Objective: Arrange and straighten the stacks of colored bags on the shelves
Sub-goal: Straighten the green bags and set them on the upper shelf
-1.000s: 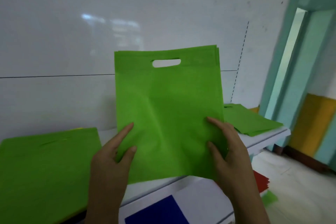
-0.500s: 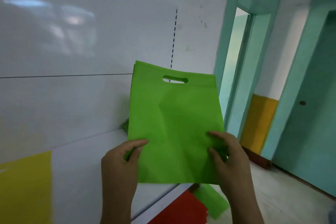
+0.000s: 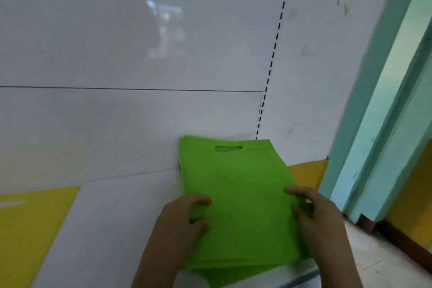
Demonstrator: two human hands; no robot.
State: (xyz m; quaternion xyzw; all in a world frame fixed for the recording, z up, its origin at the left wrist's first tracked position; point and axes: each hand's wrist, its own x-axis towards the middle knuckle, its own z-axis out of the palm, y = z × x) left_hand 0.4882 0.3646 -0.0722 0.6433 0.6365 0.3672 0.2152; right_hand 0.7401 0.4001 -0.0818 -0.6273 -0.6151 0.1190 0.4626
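I hold a stack of green bags (image 3: 236, 196) flat on the white shelf (image 3: 112, 217), its handle end pushed up to the white wall (image 3: 140, 54) behind. My left hand (image 3: 180, 220) grips the stack's left edge, thumb and fingers curled over onto the top bag. My right hand (image 3: 318, 215) grips the right edge the same way, fingertips bent down onto the green cloth. The layers near me fan out a little, their lower edges stepped and not quite flush. The cut-out handle (image 3: 228, 148) sits at the far end, close to the wall.

To my left, well apart from the green stack, a yellow bag (image 3: 30, 224) lies on the same shelf, cut off by the picture's edge. Just behind the stack's right corner a yellow patch (image 3: 306, 174) shows, partly hidden by the green; I cannot tell what it is. A dashed black line (image 3: 273, 54) runs up the wall above the stack. Farther right stands a teal door frame (image 3: 378, 112), with pale floor (image 3: 385, 262) below it.
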